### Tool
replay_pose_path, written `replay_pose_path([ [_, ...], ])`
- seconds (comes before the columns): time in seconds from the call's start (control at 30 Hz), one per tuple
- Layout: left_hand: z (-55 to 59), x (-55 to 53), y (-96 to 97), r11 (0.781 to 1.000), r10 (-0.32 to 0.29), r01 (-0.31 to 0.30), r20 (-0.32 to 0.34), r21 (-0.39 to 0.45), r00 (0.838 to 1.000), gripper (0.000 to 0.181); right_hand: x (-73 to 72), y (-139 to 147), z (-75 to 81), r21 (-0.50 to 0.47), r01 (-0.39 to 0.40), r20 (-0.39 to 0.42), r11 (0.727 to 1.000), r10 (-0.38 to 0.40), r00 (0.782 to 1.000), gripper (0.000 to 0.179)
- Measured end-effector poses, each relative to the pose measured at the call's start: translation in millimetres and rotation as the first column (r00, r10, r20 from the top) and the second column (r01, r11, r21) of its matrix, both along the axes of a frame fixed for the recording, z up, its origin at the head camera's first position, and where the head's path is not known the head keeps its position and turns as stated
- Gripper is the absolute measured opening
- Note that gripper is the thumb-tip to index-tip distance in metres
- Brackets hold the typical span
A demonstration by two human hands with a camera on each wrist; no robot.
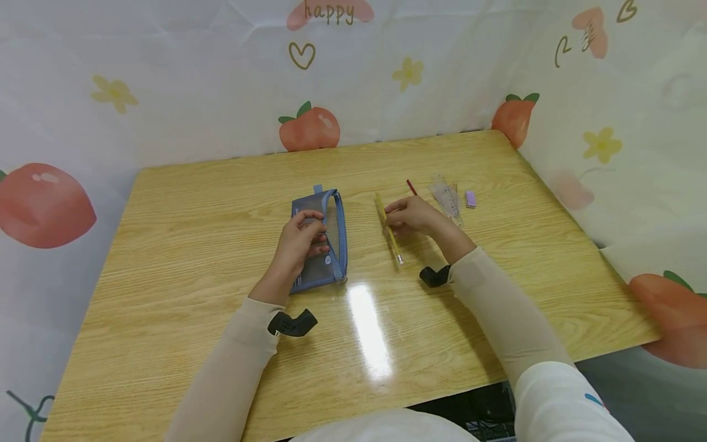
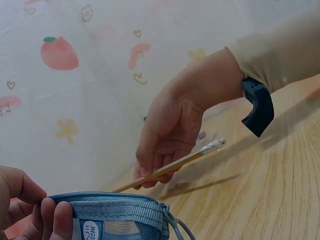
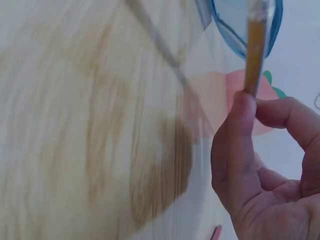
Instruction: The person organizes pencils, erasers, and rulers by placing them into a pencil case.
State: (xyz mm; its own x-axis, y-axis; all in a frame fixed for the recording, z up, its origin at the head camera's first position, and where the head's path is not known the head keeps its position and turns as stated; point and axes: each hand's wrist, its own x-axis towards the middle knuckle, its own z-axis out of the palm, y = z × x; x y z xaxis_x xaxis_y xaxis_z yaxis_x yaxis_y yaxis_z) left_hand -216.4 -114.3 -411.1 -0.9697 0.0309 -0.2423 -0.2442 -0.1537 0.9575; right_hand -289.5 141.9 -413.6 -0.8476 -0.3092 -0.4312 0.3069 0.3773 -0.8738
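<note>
"Yellow pencil (image 1: 395, 247)?"
"Pinched in right hand (image 1: 415, 216), raised off table (image 1: 221, 209), right of blue pouch (image 1: 320, 270). Hand bends down at the wrist."
"Left hand (image 1: 298, 242)?"
"Pinching the pouch's edge, forearm reaching forward."
"Text?"
"Backdrop (image 1: 359, 73): 'happy'. Round pouch badge (image 2: 92, 230): can't read."

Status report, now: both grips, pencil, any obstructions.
Right grip pinching yellow pencil, held above table. Left grip holding blue pouch, mouth open. Nothing seen between pencil and pouch.
</note>
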Motion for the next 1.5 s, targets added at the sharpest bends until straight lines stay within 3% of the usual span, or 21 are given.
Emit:
replay_pose_path([
  [0.13,0.2,0.4,-0.6,1.0,-0.003,0.003,0.001,-0.003,1.0,0.023,1.5,-5,1.3,-0.088,0.036,0.063,0.995,-0.031,0.998,0.041],
  [0.3,0.6,0.6,-1.3,1.0,-0.003,0.003,0.002,-0.007,1.0,0.022,4.9,-15,-0.2,-0.208,0.119,0.116,0.971,-0.096,0.989,0.045],
  [0.47,1.6,0.6,-1.4,1.0,-0.001,0.001,0.003,-0.011,1.0,0.022,9.7,-24,-2.2,-0.261,0.115,0.112,0.958,-0.088,0.99,0.045],
  [1.1,2.4,0.3,-0.7,1.0,0.006,-0.006,0.016,-0.006,1.0,0.024,22.5,-56,-9.7,-0.348,0.054,0.128,0.936,-0.009,0.992,0.042],
  [1.5,4.3,1.2,0.3,1.0,0.003,-0.003,0.016,0.01,1.0,0.033,22.8,-70,-7.4,-0.335,0.069,0.126,0.94,-0.027,0.992,0.04],
])
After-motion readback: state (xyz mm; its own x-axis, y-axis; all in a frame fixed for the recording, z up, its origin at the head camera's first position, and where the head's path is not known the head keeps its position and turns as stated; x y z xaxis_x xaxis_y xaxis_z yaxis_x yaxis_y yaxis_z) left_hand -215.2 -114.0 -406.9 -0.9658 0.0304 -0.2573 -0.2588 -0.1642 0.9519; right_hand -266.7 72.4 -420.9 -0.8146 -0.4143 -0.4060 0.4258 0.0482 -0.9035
